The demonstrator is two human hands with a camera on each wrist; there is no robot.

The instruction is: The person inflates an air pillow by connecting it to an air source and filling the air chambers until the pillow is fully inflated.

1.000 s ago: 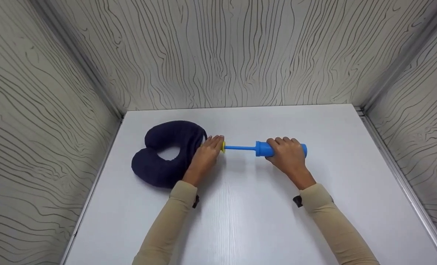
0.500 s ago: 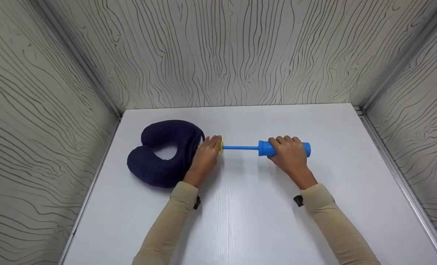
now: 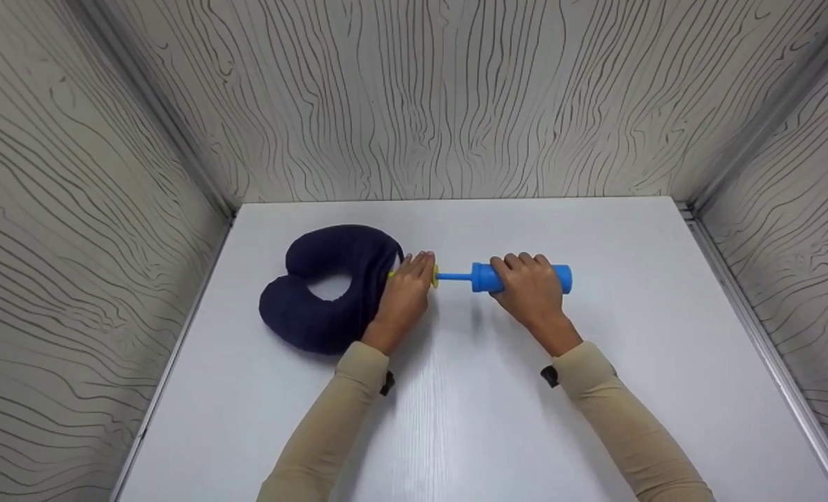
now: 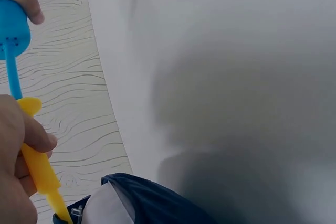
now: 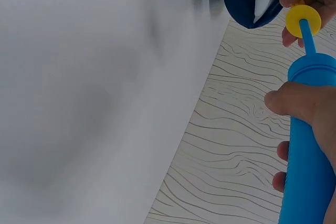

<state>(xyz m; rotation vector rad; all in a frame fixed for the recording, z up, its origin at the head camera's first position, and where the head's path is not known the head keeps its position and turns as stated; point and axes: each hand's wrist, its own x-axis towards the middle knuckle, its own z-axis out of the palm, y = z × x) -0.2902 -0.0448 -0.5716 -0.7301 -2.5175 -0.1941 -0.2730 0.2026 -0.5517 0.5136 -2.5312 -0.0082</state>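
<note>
A navy U-shaped neck pillow (image 3: 309, 314) lies on the white table, its curved back facing right. Beside that back, my left hand (image 3: 403, 296) grips the yellow handle (image 4: 39, 169) of a hand pump. The handle's narrow yellow end reaches an opening in the cover, where a whitish inner part (image 4: 107, 205) shows; the exact join is hidden. From the yellow flange (image 5: 303, 20) a thin blue rod (image 3: 454, 277) runs into the blue pump barrel (image 5: 310, 182). My right hand (image 3: 531, 293) wraps round this barrel, which is held roughly level.
The white table (image 3: 442, 418) spreads out under both forearms. Wood-grain patterned panels (image 3: 414, 97) stand behind it and at both sides, with grey metal strips (image 3: 755, 335) along the edges.
My right hand first drew the blue barrel slightly right, then pushed it left, so less rod shows. The left hand keeps its grip; pillow and hand appear shifted slightly right.
</note>
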